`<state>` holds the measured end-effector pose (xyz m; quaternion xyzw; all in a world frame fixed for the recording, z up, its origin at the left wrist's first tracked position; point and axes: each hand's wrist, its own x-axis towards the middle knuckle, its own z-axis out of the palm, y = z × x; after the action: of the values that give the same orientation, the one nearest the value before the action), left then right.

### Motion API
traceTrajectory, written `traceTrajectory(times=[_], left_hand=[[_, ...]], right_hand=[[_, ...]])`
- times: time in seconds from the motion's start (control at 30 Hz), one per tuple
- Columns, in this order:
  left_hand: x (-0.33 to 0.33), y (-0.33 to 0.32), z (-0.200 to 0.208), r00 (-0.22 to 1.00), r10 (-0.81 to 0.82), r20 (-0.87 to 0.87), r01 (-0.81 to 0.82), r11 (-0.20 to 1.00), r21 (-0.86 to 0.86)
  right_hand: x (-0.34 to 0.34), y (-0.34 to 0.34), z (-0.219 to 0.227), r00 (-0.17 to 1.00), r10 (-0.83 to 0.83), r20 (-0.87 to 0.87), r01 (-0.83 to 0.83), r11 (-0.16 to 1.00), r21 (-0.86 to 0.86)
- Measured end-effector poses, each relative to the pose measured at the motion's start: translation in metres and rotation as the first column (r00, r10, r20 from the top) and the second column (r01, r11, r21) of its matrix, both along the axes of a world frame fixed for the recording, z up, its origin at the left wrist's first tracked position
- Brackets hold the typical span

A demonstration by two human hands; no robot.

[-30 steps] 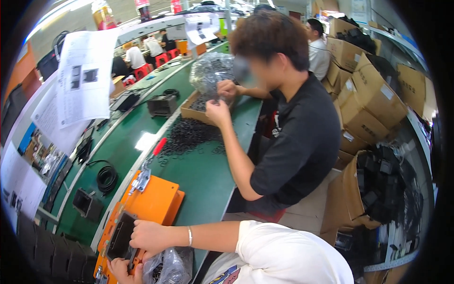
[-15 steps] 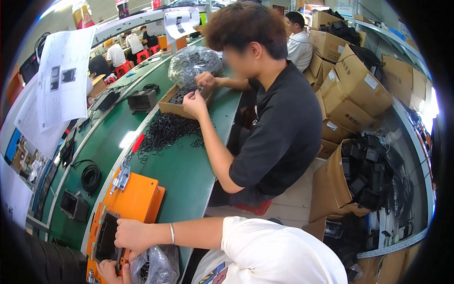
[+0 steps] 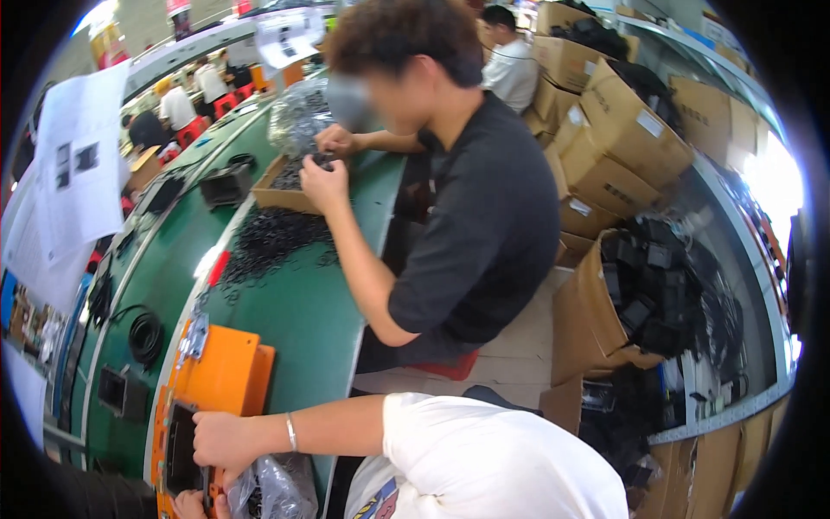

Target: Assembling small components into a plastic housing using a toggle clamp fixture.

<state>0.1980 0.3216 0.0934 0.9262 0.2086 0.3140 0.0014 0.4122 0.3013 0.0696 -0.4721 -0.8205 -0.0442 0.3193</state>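
Fingers (image 3: 206, 435) curled by black housing (image 3: 179, 454), both grips unclear; green bench (image 3: 303, 303), cartons (image 3: 634, 130) stacked right.

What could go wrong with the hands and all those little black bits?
A pinch is possible: the left hand and right hand are close together at the black part in the orange fixture. The plastic bag sits by the right forearm, so a bump might shift it. Loose black pieces lie near the co-worker's arm; some could get brushed off the green table.
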Motion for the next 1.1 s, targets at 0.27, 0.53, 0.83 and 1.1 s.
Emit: traceTrajectory(times=[0.27,0.53,0.83,1.1], left_hand=[[0.003,0.002,-0.009,0.999,-0.031,-0.006,0.032,0.997,0.063],[-0.008,0.024,-0.033,0.977,0.159,0.142,-0.133,0.976,-0.174],[0.014,0.018,-0.03,0.979,0.133,0.155,-0.149,0.984,0.096],[0.029,0.031,-0.054,0.975,0.107,0.192,-0.11,0.994,0.006]], right_hand=[[-0.001,0.01,-0.01,0.992,-0.069,0.102,0.069,0.998,0.005],[0.002,0.01,0.011,0.999,-0.01,-0.054,0.014,0.997,0.074],[0.007,-0.004,0.009,0.998,-0.006,0.063,-0.005,0.986,0.164],[0.046,0.017,-0.029,0.993,-0.074,0.088,0.081,0.994,-0.079]])
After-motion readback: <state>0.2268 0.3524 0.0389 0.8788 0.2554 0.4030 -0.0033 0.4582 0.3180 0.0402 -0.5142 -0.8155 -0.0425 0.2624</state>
